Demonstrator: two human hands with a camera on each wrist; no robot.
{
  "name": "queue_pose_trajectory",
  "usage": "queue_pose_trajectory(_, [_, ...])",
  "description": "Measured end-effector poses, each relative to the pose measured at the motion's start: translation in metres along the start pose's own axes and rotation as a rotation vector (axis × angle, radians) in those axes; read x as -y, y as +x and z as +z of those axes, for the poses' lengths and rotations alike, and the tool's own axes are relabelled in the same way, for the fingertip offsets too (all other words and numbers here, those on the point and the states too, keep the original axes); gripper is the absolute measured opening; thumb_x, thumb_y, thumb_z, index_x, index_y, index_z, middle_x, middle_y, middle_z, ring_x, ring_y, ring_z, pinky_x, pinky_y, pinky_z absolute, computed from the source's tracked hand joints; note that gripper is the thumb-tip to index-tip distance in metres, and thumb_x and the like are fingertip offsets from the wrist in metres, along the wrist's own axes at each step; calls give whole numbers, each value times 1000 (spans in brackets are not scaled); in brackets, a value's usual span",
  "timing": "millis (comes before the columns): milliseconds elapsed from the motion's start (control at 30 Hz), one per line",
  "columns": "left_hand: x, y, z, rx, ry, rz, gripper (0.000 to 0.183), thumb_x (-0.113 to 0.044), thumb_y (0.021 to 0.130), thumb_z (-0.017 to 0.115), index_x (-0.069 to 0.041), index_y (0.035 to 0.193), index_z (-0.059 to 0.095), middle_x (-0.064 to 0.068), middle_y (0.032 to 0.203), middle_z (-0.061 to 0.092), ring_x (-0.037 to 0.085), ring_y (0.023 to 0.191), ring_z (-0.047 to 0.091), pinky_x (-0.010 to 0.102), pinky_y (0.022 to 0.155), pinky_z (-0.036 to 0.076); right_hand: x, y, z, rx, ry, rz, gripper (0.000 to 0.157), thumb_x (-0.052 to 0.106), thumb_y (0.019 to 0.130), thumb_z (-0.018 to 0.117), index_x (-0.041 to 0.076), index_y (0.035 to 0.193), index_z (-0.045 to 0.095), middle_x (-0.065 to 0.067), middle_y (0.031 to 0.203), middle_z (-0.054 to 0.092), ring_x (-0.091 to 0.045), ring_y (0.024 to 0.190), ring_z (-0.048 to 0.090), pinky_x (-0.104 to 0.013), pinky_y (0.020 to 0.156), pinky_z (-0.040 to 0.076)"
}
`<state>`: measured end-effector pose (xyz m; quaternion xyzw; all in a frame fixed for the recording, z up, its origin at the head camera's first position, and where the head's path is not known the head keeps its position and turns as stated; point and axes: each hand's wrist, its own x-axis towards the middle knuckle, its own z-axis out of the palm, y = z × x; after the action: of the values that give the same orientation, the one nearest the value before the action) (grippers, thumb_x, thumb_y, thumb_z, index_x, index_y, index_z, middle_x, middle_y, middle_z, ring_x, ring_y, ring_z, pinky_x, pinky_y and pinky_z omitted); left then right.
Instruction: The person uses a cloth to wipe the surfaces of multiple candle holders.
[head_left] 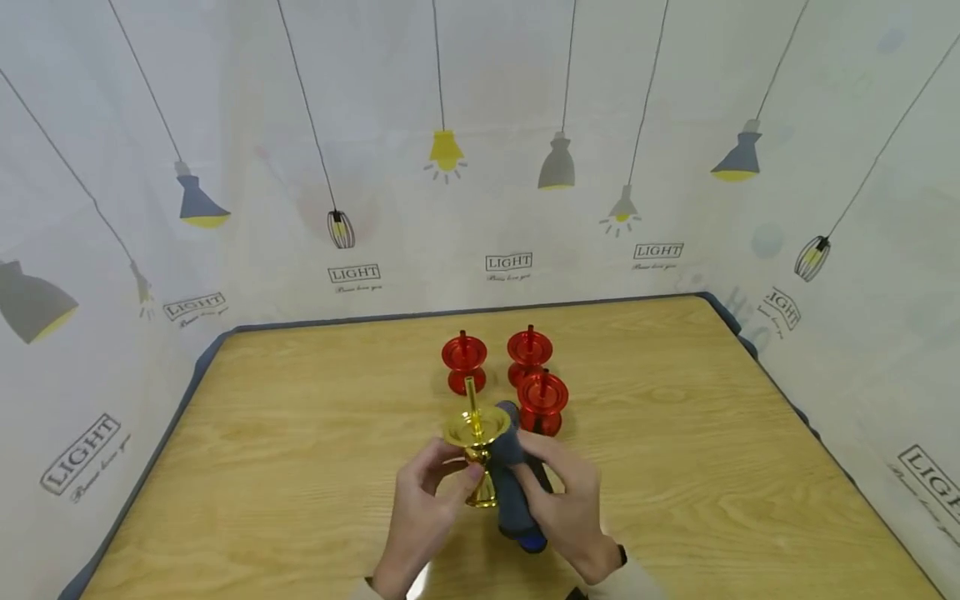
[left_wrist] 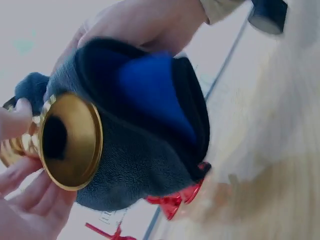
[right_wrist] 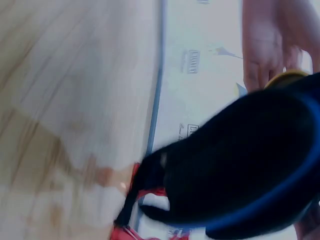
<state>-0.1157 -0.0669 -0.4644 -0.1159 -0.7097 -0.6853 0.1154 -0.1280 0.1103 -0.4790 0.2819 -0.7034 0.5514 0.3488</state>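
Note:
My left hand (head_left: 427, 500) grips a gold candle holder (head_left: 480, 427) by its stem, upright in the head view, with a dish on top and a thin tube rising from it. My right hand (head_left: 566, 500) holds a dark grey-blue cloth (head_left: 513, 492) against the right side of the holder. In the left wrist view the hollow gold base (left_wrist: 72, 142) faces the camera, and the cloth (left_wrist: 125, 170) wraps behind it, showing a bright blue inner side. The right wrist view is largely filled by the dark cloth (right_wrist: 240, 160); the gold rim (right_wrist: 287, 77) peeks out above it.
Three red candle holders stand on the wooden table (head_left: 300, 433) beyond my hands: one at the left (head_left: 464, 362), one at the back right (head_left: 529, 350) and a nearer red holder (head_left: 542, 402) close to the cloth. A light curtain (head_left: 495, 217) printed with lamps surrounds the table.

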Motion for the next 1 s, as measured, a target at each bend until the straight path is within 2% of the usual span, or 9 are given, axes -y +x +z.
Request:
queue_pose_trajectory(100, [3, 0, 1, -26, -3, -30, 27, -3, 82, 83, -5, 105, 71, 8, 101, 71, 15, 97, 69, 30, 90, 58, 0, -1, 4, -29, -92, -167, 21, 8, 93, 73, -2, 112, 73, -20, 105, 75, -25, 99, 74, -22, 93, 55])
queue_pose_trajectory(167, [4, 2, 0, -44, 0, -44, 27, -4, 79, 86, -6, 103, 72, 7, 99, 72, 13, 95, 70, 29, 89, 58, 2, 1, 5, -24, -110, -192, 22, 14, 97, 70, -1, 112, 73, -19, 104, 75, -26, 98, 74, -22, 94, 55])
queue_pose_trajectory(233, [5, 5, -2, -43, -5, -45, 26, -2, 78, 86, -5, 101, 73, 8, 96, 73, 13, 92, 71, 28, 87, 58, 3, 2, 5, -11, -108, -174, 21, 12, 95, 71, 0, 112, 73, -19, 104, 75, -25, 98, 74, -21, 93, 55])
queue_pose_trajectory(333, [5, 10, -6, -22, -23, -54, 25, 2, 78, 84, -1, 101, 74, 9, 95, 75, 12, 89, 72, 27, 85, 58, 2, 4, 5, 23, -54, -76, 24, 0, 89, 76, 3, 112, 73, -18, 105, 75, -19, 99, 74, -20, 87, 57])
queue_pose_trajectory(433, [6, 13, -11, -5, -88, -101, 29, 4, 78, 83, 5, 104, 71, 4, 93, 74, 11, 88, 72, 26, 83, 59, -1, 7, 4, 78, 69, 87, 31, -9, 84, 76, 3, 112, 73, -13, 106, 76, -11, 96, 73, -22, 79, 59])
queue_pose_trajectory(600, [7, 12, -18, 52, -186, -171, 35, 2, 83, 81, 12, 112, 65, -6, 94, 74, 11, 89, 71, 25, 82, 59, -10, 13, -3, 177, 274, 352, 23, -8, 88, 71, -1, 111, 72, 7, 104, 75, -6, 89, 72, -27, 73, 60])
queue_pose_trajectory(733, [7, 11, -18, 75, -160, -156, 25, 1, 88, 75, 11, 110, 68, -1, 98, 74, 11, 91, 70, 24, 82, 57, -14, 14, -6, 199, 321, 435, 21, -6, 89, 71, -5, 110, 71, 11, 103, 75, -8, 91, 74, -28, 75, 60])
queue_pose_trajectory(867, [4, 11, -11, 18, -82, -148, 25, 0, 91, 72, 10, 113, 69, 15, 106, 73, 9, 94, 68, 22, 84, 56, -10, 12, -1, 140, 233, 393, 23, -3, 89, 74, 0, 111, 74, -1, 105, 77, -11, 91, 74, -28, 74, 61])
queue_pose_trajectory(1000, [1, 10, -4, -59, -2, -128, 28, -3, 91, 74, 6, 117, 68, 21, 106, 72, 8, 93, 69, 21, 85, 56, -2, 12, 4, 68, 32, 215, 27, -2, 85, 78, 5, 112, 75, -12, 105, 77, -18, 90, 75, -23, 73, 60])
